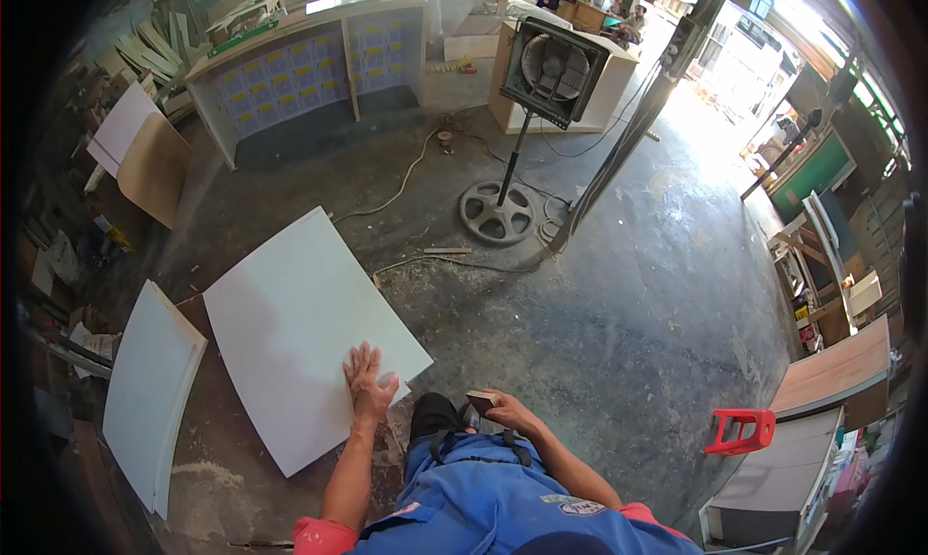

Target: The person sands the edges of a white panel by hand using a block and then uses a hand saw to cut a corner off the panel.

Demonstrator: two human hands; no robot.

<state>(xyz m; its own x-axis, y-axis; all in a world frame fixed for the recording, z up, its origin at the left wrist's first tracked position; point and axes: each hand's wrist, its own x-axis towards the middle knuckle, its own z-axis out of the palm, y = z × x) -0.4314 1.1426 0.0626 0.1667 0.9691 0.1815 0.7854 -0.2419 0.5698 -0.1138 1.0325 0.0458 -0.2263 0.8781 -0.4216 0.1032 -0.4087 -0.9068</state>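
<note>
A: Big white panel (300,347), quick, where's it at?

B: Front-L of the person, face up, near R edge close to the body. 2nd white panel (153,400) sits just beside its L edge; can't tell if they touch, or what's under the big one.

A: L hand (368,386)?

B: Palm down on the panel, nr that R edge, fingers fanned out, nothing gripped. Pressing or only resting? Can't tell, tbh.

A: And R hand (510,413)?

B: Fingers curled round a small brown block (482,399), out in front of the body, clear of the panel. Underside of the grip's hidden.

A: So which step are we on?

B: My read: surface prep or a check. L feels or steadies the face, R has the block at the ready. Could be a sanding block, but too small to tell from here.

A: Next move calls for what?

B: Prob. block over to the panel's R edge, L hand keeping it firm, light & even pressure so the corner doesn't chip.

A: Obstacles?

B: N/A nearby, I'd say. Stand fan (553,70) is well apart, up ahead; red stool (742,431) way off R.
</note>
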